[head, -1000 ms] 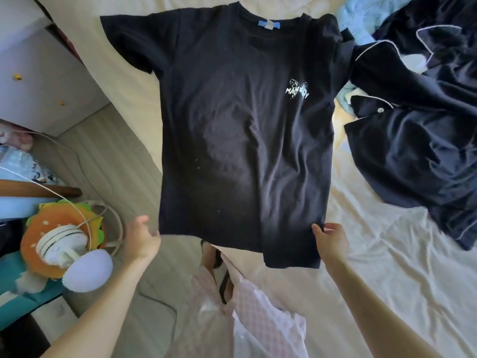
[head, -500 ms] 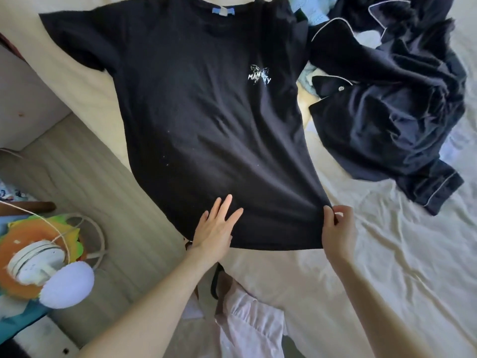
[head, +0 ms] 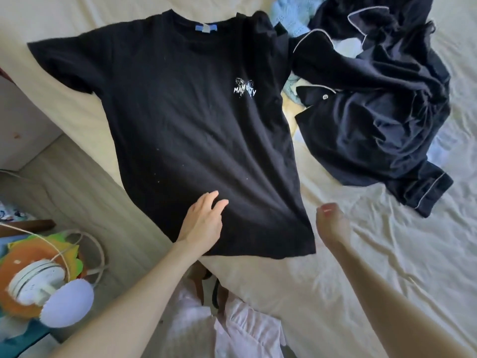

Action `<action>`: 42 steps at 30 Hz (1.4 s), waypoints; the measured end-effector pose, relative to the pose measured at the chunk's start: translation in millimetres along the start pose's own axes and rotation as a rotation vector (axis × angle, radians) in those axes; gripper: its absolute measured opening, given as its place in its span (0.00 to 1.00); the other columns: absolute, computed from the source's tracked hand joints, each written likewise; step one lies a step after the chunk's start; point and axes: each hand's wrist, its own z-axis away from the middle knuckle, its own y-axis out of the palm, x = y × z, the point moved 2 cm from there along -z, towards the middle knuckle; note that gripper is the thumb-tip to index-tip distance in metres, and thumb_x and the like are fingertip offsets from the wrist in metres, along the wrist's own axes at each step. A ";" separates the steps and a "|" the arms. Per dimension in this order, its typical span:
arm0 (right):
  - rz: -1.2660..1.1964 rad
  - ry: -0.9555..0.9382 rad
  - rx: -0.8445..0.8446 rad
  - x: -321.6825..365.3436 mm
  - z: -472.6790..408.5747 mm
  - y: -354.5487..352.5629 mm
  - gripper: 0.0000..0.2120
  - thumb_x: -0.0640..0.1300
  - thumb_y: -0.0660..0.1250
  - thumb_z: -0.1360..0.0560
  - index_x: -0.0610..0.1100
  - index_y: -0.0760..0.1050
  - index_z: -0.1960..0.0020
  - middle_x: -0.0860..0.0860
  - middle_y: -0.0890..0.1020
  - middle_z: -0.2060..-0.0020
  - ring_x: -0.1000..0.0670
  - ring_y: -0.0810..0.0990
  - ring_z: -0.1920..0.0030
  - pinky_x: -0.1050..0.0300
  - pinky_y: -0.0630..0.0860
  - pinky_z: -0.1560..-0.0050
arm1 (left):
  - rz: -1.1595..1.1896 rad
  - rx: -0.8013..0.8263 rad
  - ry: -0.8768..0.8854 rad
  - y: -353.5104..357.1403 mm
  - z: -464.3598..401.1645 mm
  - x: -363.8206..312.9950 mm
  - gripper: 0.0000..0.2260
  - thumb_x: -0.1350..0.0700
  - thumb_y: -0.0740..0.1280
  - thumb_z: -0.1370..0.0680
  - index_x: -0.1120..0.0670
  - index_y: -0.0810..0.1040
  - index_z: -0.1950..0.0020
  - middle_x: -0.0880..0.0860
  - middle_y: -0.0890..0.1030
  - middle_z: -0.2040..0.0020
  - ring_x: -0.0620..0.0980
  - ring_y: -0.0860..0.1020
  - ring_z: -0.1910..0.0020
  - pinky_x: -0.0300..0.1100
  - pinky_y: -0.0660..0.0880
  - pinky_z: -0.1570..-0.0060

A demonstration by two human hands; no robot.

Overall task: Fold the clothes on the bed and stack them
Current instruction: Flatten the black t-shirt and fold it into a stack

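A black T-shirt (head: 185, 125) with a small white chest print lies spread face up on the cream bed sheet (head: 361, 267), collar far from me, hem near me. My left hand (head: 204, 223) rests flat on the lower part of the shirt, fingers straight. Just right of the hem's corner, my right hand (head: 331, 223) hovers over the sheet with fingers loosely curled, holding nothing. To the right lies a crumpled dark navy pyjama set (head: 382, 120) with white piping. A light blue garment (head: 289, 24) peeks out behind it.
The bed's left edge drops to a wooden floor (head: 77, 182). A white cabinet (head: 20, 125) stands at the far left. A small fan on an orange and green base (head: 38, 285) with a cord sits at the lower left.
The shirt went from hanging over the bed edge to lying flat on the bed. My right hand let go of the hem corner. My left hand slid further up the shirt.
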 end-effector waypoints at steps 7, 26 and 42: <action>-0.148 -0.120 0.078 135.7 -71.0 1.7 0.12 0.49 0.57 0.21 0.43 0.74 0.44 0.48 0.79 0.51 0.44 0.75 0.49 0.55 0.67 0.49 | -0.185 0.131 -0.060 -50.4 -88.5 39.3 0.26 0.51 0.55 0.18 0.49 0.48 0.22 0.54 0.41 0.22 0.57 0.40 0.24 0.59 0.47 0.28; -1.118 0.537 0.521 278.9 -189.7 10.7 0.19 0.56 0.61 0.22 0.41 0.77 0.60 0.47 0.82 0.63 0.46 0.81 0.62 0.50 0.76 0.62 | -0.240 0.313 -0.132 -57.6 -177.7 89.7 0.36 0.40 0.58 0.21 0.41 0.36 0.24 0.50 0.31 0.25 0.57 0.31 0.26 0.67 0.40 0.32; -0.252 -0.819 -0.574 291.2 -121.0 -25.9 0.05 0.33 0.65 0.26 0.32 0.79 0.59 0.35 0.75 0.40 0.39 0.76 0.41 0.49 0.73 0.41 | -0.095 0.200 -0.150 -77.4 -180.6 84.5 0.25 0.48 0.59 0.20 0.42 0.55 0.24 0.49 0.48 0.22 0.53 0.44 0.23 0.60 0.49 0.29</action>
